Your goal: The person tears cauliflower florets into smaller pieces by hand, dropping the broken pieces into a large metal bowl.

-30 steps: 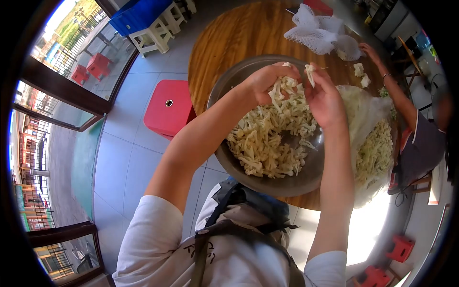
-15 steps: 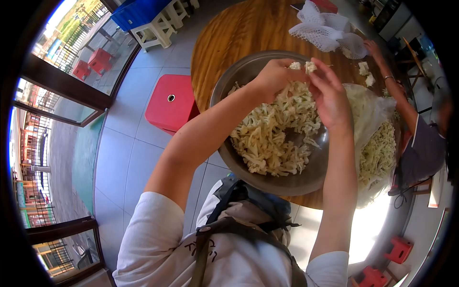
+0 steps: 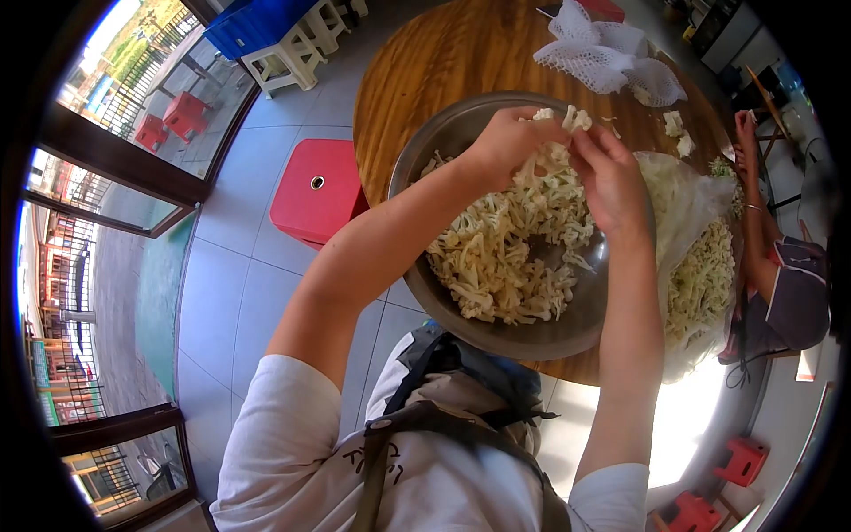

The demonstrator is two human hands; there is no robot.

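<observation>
My left hand [image 3: 516, 144] is closed on a pale cauliflower piece [image 3: 542, 113] above the far side of a wide metal bowl [image 3: 592, 328]. Close beside it, my right hand [image 3: 613, 177] pinches a cauliflower floret [image 3: 576, 119] between thumb and fingers. The two hands nearly meet, and the left fingertips are partly hidden. Below them, a heap of torn cauliflower florets [image 3: 510, 257] covers much of the bowl's bottom. Bare metal shows at the bowl's right side.
The bowl sits on a round wooden table [image 3: 417, 62]. White foam netting [image 3: 612, 53] and loose cauliflower chunks [image 3: 674, 122] lie beyond it. A plastic bag of florets [image 3: 700, 284] is at right, near a co-worker's arm [image 3: 753, 204]. A red stool [image 3: 315, 191] stands left.
The co-worker's hand has drawn back from the netting, and both their hands are now together at the table's right edge. My hands have barely shifted, the florets turning slightly in my fingers.
</observation>
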